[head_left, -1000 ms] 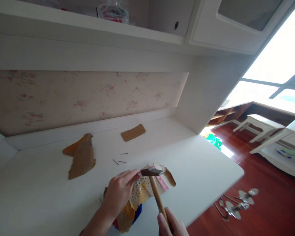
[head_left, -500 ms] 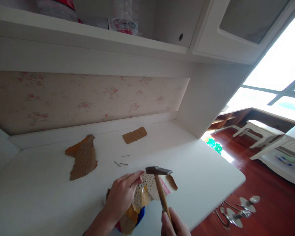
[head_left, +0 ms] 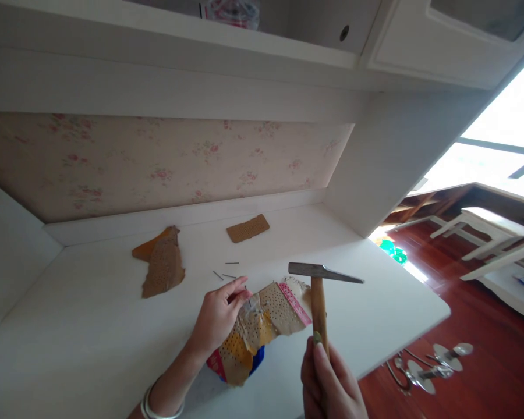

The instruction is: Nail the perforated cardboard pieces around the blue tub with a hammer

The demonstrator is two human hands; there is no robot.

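My right hand (head_left: 329, 378) is closed around the wooden handle of a hammer (head_left: 318, 308). The hammer's head is raised above the right end of a perforated cardboard piece (head_left: 282, 308). This cardboard is torn, dotted with small holes and patched in tan, orange and pink; something blue shows under its lower edge. At its upper left edge my left hand (head_left: 220, 314) pinches a thin nail (head_left: 247, 291) upright over the cardboard, partly hidden by the fingertips. Several loose nails (head_left: 229, 276) lie on the white desktop just beyond the left hand.
A torn brown cardboard scrap (head_left: 163, 270) lies at the left and a small cardboard rectangle (head_left: 248, 228) near the back. A shelf (head_left: 244, 52) overhangs the white desktop (head_left: 375, 308). Beyond its right edge, metal-and-glass fittings (head_left: 428, 372) rest on the red floor.
My right hand has lifted the hammer up and to the right, uncovering more of the cardboard. The left hand stays at the cardboard's edge, and the view has shifted slightly.
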